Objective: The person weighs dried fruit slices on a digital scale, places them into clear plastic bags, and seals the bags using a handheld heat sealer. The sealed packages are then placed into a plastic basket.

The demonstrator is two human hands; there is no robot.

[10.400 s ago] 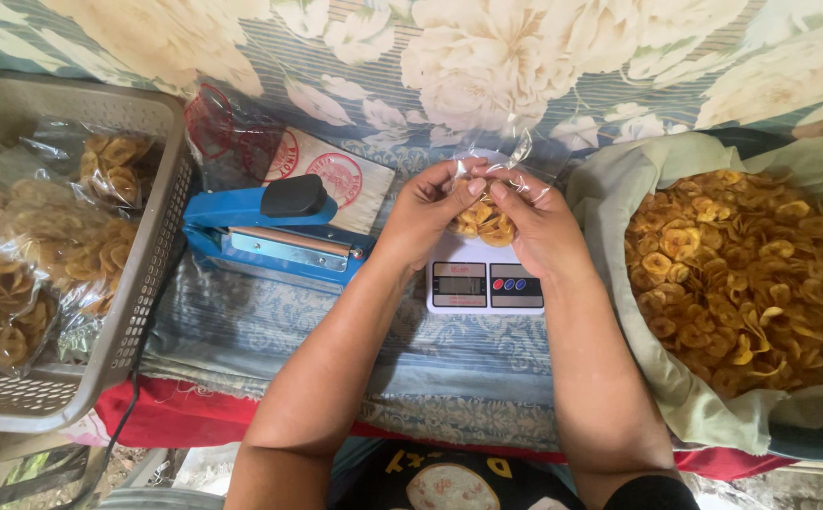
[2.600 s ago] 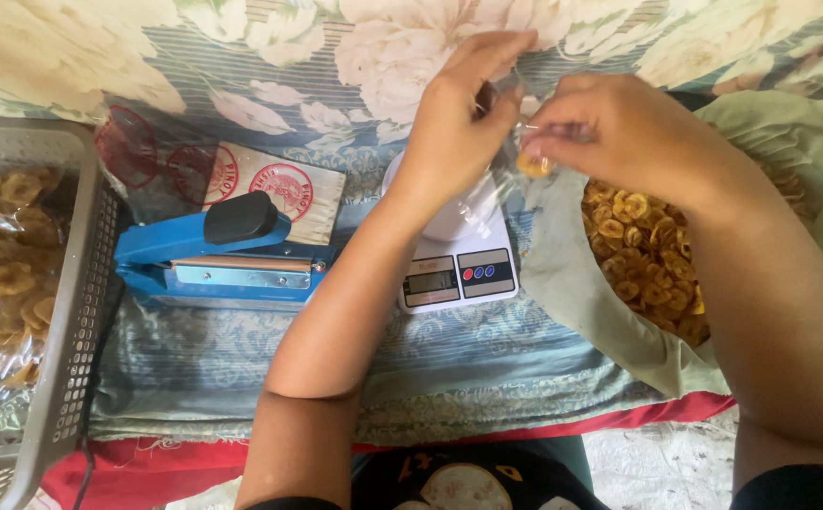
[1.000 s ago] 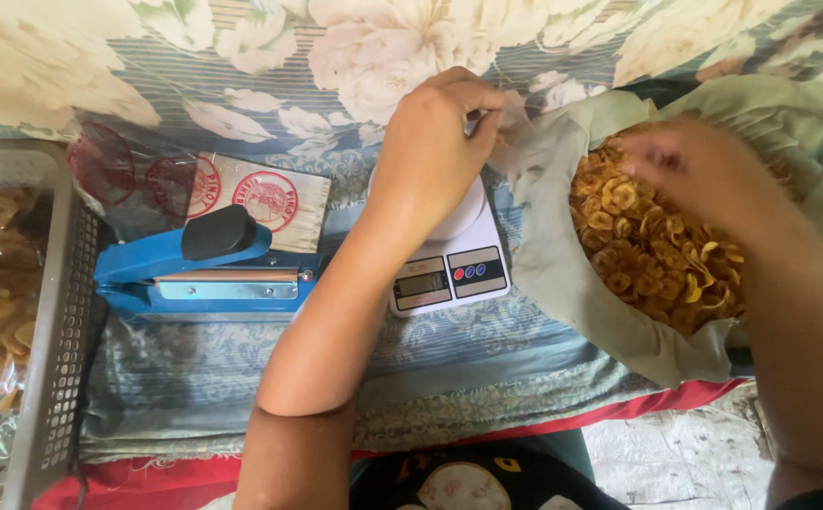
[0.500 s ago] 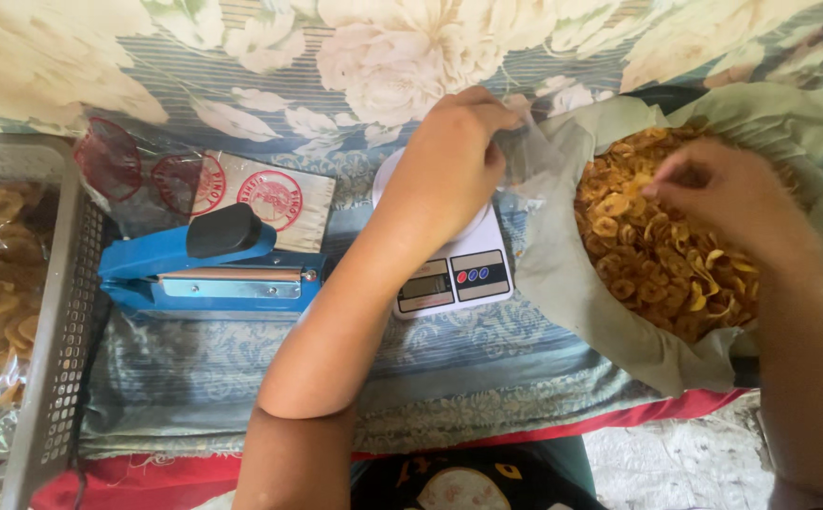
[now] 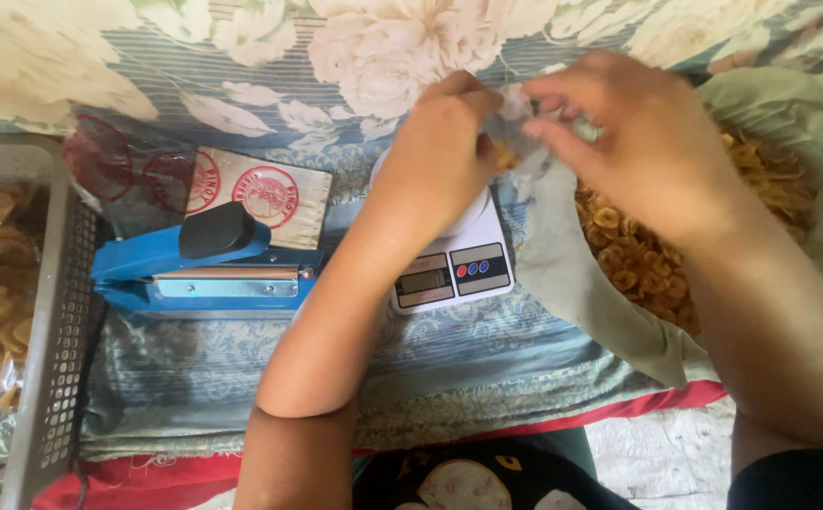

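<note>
Left hand: your left hand (image 5: 435,156) pinches the small clear plastic bag (image 5: 515,142) at its mouth, above the white digital kitchen scale (image 5: 449,269).
Right hand: your right hand (image 5: 643,142) meets it, fingers on the same bag.
Below right hand: golden fried snack rings (image 5: 638,250) heaped on a pale green cloth (image 5: 572,283).
Left of left hand: blue heat sealer with black knob (image 5: 194,269).

A single head-worn camera looks steeply down from close above the floral cloth (image 5: 241,57). The wearer's body sits at 6 o'clock; the view faces 12 o'clock. The grey basket (image 5: 62,312) is cut off at 9 o'clock.
</note>
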